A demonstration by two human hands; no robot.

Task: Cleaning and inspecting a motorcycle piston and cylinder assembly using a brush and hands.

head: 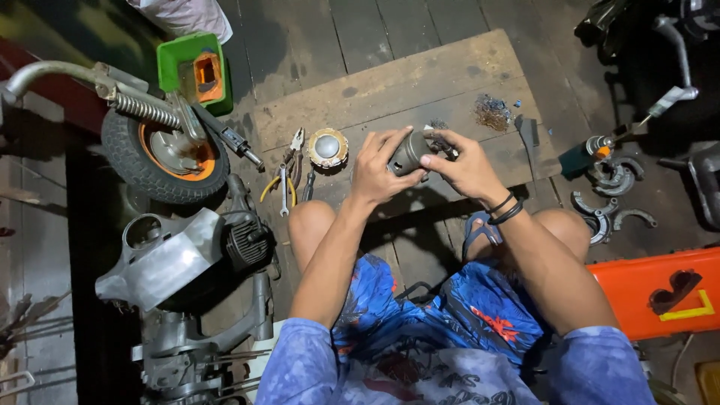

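The person sat on a dark plank floor with a worn wooden board laid in front as the surface. Above it, the left hand gripped a grey metal cylinder, and the right hand pinched its end. Pliers and a round domed part lay left; a small wheel stood further left.

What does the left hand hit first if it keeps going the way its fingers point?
The left hand already touches the grey metal cylinder it holds with the right hand. Past that, probably bare wooden board; depth is unclear.
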